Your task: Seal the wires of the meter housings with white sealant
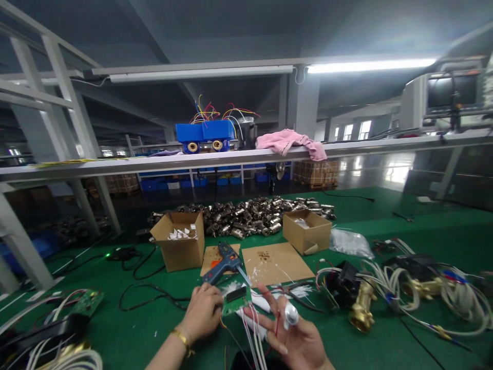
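Observation:
In the head view, a green circuit board (235, 301) with a dark display is held up above the bench, white and coloured wires hanging from it. My left hand (203, 310) has its fingers curled at the board's left edge, the fingertips partly hidden. Palm up on the right, my right hand (295, 334) holds a silvery round part (291, 314) between its fingers. A thin red wire runs by these fingers, and the forefinger reaches close to the board's wires. Just beyond my left hand lies a blue-grey glue gun (223, 263), its nozzle pointing towards the board.
Two cardboard boxes (183, 258) (307, 231) stand before a heap of metal fittings (246, 216). Cardboard sheets (275, 262) lie between them. Brass valve bodies (362, 307) with coiled cables are at right; another wired assembly (69, 329) is at left. A shelf (154, 162) crosses above.

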Demonstrator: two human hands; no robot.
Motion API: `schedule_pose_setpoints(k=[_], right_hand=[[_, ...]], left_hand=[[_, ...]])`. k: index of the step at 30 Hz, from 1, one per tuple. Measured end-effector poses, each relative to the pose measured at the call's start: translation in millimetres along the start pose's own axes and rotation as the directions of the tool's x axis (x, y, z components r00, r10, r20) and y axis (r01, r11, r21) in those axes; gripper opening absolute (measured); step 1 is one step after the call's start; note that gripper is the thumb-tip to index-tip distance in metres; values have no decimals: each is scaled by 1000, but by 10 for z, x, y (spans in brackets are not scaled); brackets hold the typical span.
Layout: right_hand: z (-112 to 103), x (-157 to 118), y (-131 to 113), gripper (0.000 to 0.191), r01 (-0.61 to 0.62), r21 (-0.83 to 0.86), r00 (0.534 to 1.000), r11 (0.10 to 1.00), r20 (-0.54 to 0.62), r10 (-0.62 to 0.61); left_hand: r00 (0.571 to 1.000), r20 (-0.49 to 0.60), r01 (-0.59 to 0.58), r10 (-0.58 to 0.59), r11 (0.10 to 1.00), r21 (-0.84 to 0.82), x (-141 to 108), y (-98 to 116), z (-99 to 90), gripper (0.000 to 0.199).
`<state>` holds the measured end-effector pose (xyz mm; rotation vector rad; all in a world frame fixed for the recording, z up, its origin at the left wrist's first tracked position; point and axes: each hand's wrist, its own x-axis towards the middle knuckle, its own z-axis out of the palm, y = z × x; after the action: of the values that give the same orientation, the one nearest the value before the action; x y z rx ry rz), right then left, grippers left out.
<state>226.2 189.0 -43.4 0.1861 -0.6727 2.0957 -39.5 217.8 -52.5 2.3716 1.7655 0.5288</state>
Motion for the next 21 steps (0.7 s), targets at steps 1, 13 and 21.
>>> schedule_pose_setpoints(k=[1,13,21], right_hand=[[6,2,5,11,4,-7,1000,1000,-7,-4],[77,-5,11,14,6,-56,1000,998,10,-5],[159,-43,28,14,17,-78,998,997,56,-13]], left_hand=[[999,-44,6,-6,1000,-7,-31,-1,-55,10],[806,-514,-242,293,956,164,-472,879,-502,39],[661,-742,-153,109,988,9,-709,900,-441,40]])
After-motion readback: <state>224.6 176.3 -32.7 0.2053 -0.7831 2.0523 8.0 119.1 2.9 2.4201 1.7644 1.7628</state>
